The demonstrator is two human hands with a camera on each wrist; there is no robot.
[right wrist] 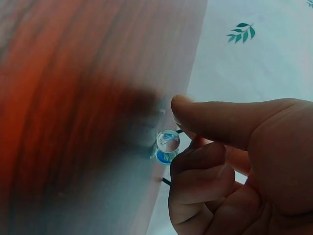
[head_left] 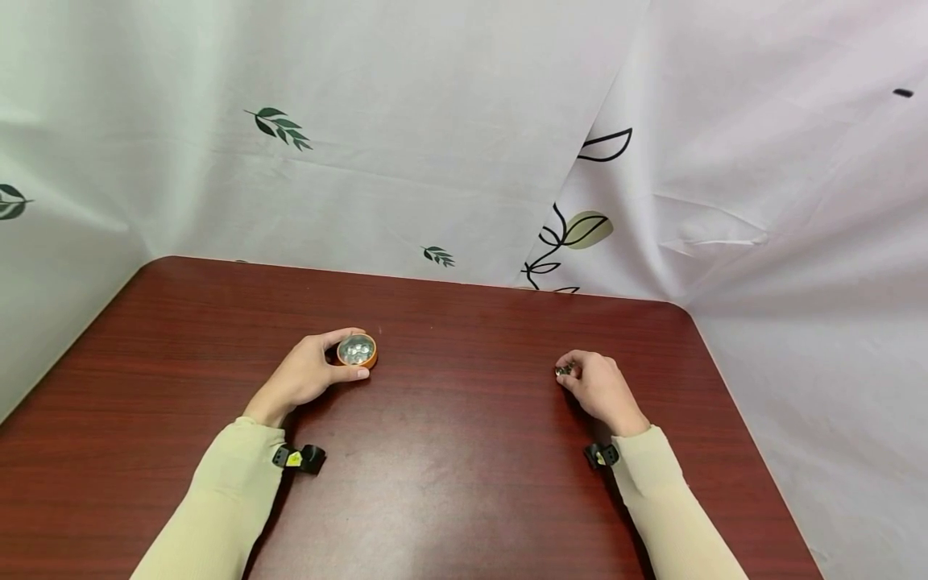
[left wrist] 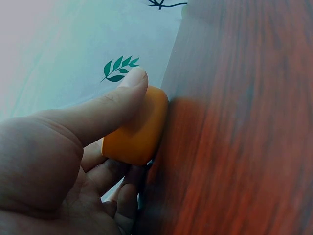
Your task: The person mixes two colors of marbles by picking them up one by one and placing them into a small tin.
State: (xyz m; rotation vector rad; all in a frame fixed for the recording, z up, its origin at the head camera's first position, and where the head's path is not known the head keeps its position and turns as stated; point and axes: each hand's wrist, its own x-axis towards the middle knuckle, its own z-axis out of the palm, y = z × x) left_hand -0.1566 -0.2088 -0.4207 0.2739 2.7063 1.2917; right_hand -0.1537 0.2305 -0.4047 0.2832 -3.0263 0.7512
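Observation:
My left hand (head_left: 310, 372) grips a small round orange bowl (left wrist: 137, 132) on the left of the table, thumb on one side and fingers on the other. Clear shiny pieces that look like glass marbles (head_left: 357, 350) lie inside the bowl. Over at the right, the curled thumb and fingers of my right hand (head_left: 600, 388) are around a few clear glass marbles (right wrist: 167, 142) at the tabletop. One marble shows a blue patch inside. The right wrist view leaves part of the fingertips' contact with them hidden.
Both hands work over a reddish-brown wooden table (head_left: 449, 451) with rounded far corners. White cloth (head_left: 435, 145) printed with leaves hangs behind it and along both sides. A black strap camera (head_left: 299, 459) sits on the left wrist, another (head_left: 602, 456) on the right.

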